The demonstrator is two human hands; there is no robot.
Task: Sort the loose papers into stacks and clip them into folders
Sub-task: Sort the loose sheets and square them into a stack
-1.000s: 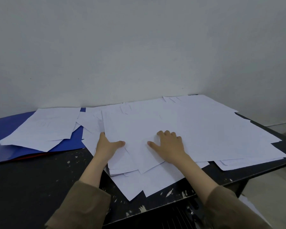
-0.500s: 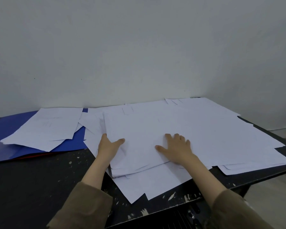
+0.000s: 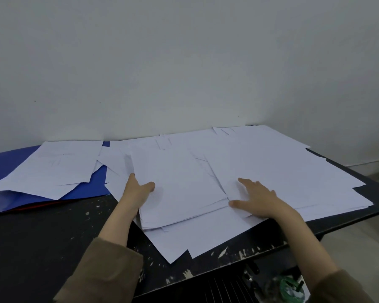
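White loose papers cover the right half of a black table. In the middle lies a squared-up stack of sheets. My left hand grips the stack's left edge, thumb on top and fingers hidden underneath. My right hand lies flat with spread fingers on the sheets just right of the stack, its thumb at the stack's lower right corner. A blue folder lies at the left with a smaller pile of papers on it.
The black paint-flecked table meets a grey wall behind. Its front edge runs diagonally from lower centre to the right. Several sheets overhang towards that edge. Below the table at lower right sits a dark object with green parts.
My right hand has slid to the right, off the stack and onto the neighbouring sheets. The sheets under my left hand have drawn together into a tidier stack.
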